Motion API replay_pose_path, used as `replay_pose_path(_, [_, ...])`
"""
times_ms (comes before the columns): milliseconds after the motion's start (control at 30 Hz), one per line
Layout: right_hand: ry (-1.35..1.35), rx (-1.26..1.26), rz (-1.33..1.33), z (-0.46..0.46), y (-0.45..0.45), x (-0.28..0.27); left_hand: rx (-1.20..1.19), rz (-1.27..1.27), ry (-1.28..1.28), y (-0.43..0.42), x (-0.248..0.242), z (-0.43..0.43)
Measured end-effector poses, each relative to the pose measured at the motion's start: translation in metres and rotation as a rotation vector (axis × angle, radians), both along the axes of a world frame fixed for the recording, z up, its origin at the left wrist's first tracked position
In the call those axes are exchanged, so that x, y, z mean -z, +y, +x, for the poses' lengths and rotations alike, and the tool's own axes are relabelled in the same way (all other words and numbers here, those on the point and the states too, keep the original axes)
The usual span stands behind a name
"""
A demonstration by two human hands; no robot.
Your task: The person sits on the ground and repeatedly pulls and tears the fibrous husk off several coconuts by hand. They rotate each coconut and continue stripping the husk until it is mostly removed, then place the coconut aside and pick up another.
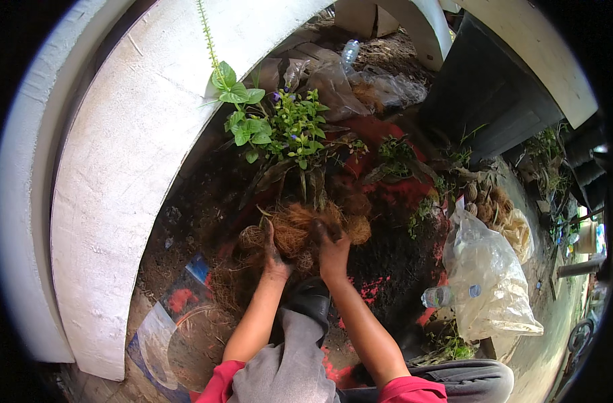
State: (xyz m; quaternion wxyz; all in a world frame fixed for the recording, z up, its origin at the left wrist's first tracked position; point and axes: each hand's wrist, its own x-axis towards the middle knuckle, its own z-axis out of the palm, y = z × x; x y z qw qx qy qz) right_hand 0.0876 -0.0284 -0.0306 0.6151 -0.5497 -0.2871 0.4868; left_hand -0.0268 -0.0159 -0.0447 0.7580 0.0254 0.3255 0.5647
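Observation:
Both of my hands are on a bundle of brown coconut-like fibre [292, 229] at the middle of the view. My left hand [273, 257] holds its left side, thumb up, fingers partly hidden. My right hand [332, 247] grips the fibre at the right, with fingers bent and darkened by dirt. Rounded fibrous clumps [359, 229] lie just beyond my right hand. Long leaves or stalks [306, 189] rise behind the bundle, and whether they join it is unclear. Dark loose soil [387, 272] spreads to the right.
Leafy plants with small purple flowers [299, 126] grow beyond the hands. A white curved panel [130, 151] stands at the left, a large black pot [487, 85] at the upper right. To the right are a clear plastic bag [487, 282] and a plastic bottle [436, 297]. A printed sheet [155, 327] lies lower left.

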Motion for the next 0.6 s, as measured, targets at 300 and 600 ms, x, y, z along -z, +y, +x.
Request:
replay_pose_path(300, [-0.441,0.09,0.036,0.046,0.016,0.059,-0.133,-0.015,0.052,-0.005,0.029,-0.062])
replay_pose_path(600, [-0.716,-0.235,-0.044,0.011,0.01,0.07,-0.174,0.026,0.178,-0.012,0.042,-0.07])
